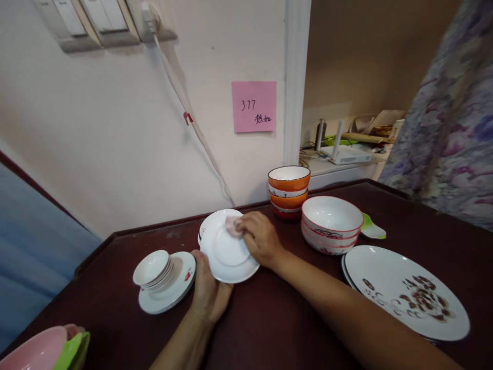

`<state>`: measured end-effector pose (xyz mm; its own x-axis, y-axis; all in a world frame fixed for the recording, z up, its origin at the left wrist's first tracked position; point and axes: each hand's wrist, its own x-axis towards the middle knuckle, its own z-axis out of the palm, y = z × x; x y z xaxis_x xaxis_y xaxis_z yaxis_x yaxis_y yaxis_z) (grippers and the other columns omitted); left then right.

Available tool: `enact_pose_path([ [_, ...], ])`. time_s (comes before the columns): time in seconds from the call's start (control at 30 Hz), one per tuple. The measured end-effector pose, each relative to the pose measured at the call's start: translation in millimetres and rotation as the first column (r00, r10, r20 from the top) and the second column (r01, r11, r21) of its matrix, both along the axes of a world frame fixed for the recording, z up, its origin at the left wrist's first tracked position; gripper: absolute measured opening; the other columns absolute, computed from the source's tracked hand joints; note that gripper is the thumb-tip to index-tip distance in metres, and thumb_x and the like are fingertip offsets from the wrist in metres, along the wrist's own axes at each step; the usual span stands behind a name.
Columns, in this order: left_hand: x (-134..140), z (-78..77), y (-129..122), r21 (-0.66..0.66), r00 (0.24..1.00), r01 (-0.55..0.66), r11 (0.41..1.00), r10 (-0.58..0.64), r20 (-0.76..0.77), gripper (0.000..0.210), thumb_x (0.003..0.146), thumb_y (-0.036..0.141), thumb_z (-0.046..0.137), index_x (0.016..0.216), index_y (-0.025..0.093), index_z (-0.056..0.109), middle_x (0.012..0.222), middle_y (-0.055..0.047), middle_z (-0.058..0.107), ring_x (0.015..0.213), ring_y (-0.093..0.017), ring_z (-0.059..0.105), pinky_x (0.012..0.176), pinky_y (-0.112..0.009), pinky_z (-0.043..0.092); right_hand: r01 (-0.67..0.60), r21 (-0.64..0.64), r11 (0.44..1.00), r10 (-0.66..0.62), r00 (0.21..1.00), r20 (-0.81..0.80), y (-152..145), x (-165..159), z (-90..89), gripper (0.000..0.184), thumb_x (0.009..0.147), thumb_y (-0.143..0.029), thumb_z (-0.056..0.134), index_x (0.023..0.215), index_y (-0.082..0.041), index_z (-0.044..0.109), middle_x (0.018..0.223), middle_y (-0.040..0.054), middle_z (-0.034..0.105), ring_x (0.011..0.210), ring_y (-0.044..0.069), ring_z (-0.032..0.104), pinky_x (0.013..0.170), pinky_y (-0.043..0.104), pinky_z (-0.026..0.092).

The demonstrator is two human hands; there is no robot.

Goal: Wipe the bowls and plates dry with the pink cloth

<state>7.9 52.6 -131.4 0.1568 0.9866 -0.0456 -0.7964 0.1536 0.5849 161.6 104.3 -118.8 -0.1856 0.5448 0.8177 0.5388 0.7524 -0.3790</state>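
My left hand (210, 288) grips a white plate (227, 270) by its left and lower edge, holding it tilted above the table. The plate's underside, with a round foot ring, seems to face me. My right hand (262, 237) is closed on a pale pink cloth (233, 226) and presses it to the upper part of the plate. Behind the held plate, partly hidden by it, sit other white plates (215, 218). To the left, a stack of small white bowls (152, 268) rests on several white plates (181, 280) with a red motif.
Orange and white bowls (288, 182) are stacked by the wall. Nearer stand red-rimmed bowls (331, 226), with a green-edged dish (373, 227) behind. Oval floral plates (408, 288) lie at right, a pink dish (36, 352) at lower left. A cable (200, 136) hangs down the wall.
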Motion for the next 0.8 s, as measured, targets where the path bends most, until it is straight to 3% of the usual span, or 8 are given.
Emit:
enact_pose_path([
  [0.07,4,-3.6,-2,-0.015,0.996,0.087,0.996,-0.088,-0.027,0.06,0.089,0.06,0.037,0.137,0.027,0.049,0.131,-0.007,0.064,0.127,-0.024,0.052,0.108,-0.038,0.038,0.077,-0.043,0.996,-0.08,0.995,-0.064,4,6,2.5,0.032,0.087,-0.012,0.038,0.108,-0.016,0.062,0.111,0.0132,0.064,0.106,0.023,0.055,0.093,0.04,0.042],
  [0.17,4,-9.7,-4,-0.038,0.982,0.183,0.982,-0.185,-0.047,0.068,0.084,0.066,0.039,0.138,0.026,0.048,0.136,-0.008,0.06,0.133,-0.027,0.045,0.113,-0.042,0.031,0.051,-0.088,0.995,-0.051,0.999,0.0,0,2,6.5,0.034,0.089,-0.015,0.043,0.119,-0.017,0.06,0.118,0.0116,0.064,0.11,0.023,0.055,0.096,0.038,0.043],
  [0.33,-5,-5.7,-4,-0.108,0.994,0.11,0.988,-0.111,0.001,0.064,0.085,0.068,0.036,0.119,0.021,0.064,0.118,-0.008,0.072,0.125,-0.027,0.055,0.11,-0.043,0.035,-0.141,0.001,0.99,0.132,0.93,0.343,-30,-28,13.3,0.028,0.079,-0.015,0.052,0.103,-0.015,0.065,0.107,0.011,0.066,0.105,0.024,0.055,0.099,0.04,0.039],
  [0.43,-15,-1.4,-5,-0.115,0.987,0.155,0.981,-0.15,0.047,0.063,0.087,0.066,0.033,0.102,0.017,0.07,0.1,-0.009,0.076,0.115,-0.027,0.062,0.106,-0.045,0.04,-0.245,0.043,0.969,0.181,0.814,0.552,-44,-38,20.4,0.019,0.078,-0.027,0.058,0.091,-0.015,0.065,0.095,0.0086,0.065,0.094,0.024,0.055,0.085,0.039,0.043],
  [0.53,-20,-3.0,-3,-0.097,0.979,0.201,0.975,-0.196,0.056,0.065,0.088,0.063,0.035,0.102,0.011,0.07,0.096,-0.014,0.076,0.111,-0.031,0.064,0.104,-0.048,0.042,-0.33,0.043,0.943,0.218,0.711,0.669,-46,-35,26.7,0.022,0.083,-0.041,0.06,0.082,-0.019,0.066,0.09,0.0039,0.064,0.087,0.022,0.054,0.07,0.036,0.04],
  [0.6,-21,-7.1,1,-0.075,0.981,0.185,0.98,-0.18,0.066,0.062,0.089,0.06,0.039,0.11,0.009,0.068,0.101,-0.016,0.076,0.114,-0.032,0.063,0.106,-0.048,0.041,-0.349,0.061,0.935,0.211,0.687,0.696,-41,-27,28.5,0.03,0.086,-0.046,0.057,0.074,-0.02,0.065,0.084,0.0027,0.064,0.082,0.02,0.052,0.067,0.035,0.037],
  [0.7,-18,-13.3,7,0.018,0.987,0.117,0.993,-0.118,0.111,0.054,0.092,0.052,0.041,0.129,0.017,0.057,0.114,-0.011,0.073,0.117,-0.027,0.061,0.111,-0.042,0.035,-0.252,0.095,0.963,0.124,0.729,0.673,-27,-10,28.4,0.035,0.09,-0.044,0.052,0.07,-0.019,0.066,0.076,0.0049,0.062,0.077,0.02,0.051,0.067,0.035,0.036],
  [0.8,-15,-13.9,9,0.046,0.988,0.076,0.996,-0.081,0.132,0.054,0.094,0.044,0.042,0.144,0.024,0.04,0.12,-0.007,0.071,0.114,-0.022,0.064,0.114,-0.037,0.031,-0.019,0.035,0.999,-0.003,0.843,0.537,-12,11,27.2,0.032,0.09,-0.038,0.052,0.072,-0.016,0.067,0.078,0.0083,0.063,0.08,0.022,0.052,0.07,0.035,0.036],
])
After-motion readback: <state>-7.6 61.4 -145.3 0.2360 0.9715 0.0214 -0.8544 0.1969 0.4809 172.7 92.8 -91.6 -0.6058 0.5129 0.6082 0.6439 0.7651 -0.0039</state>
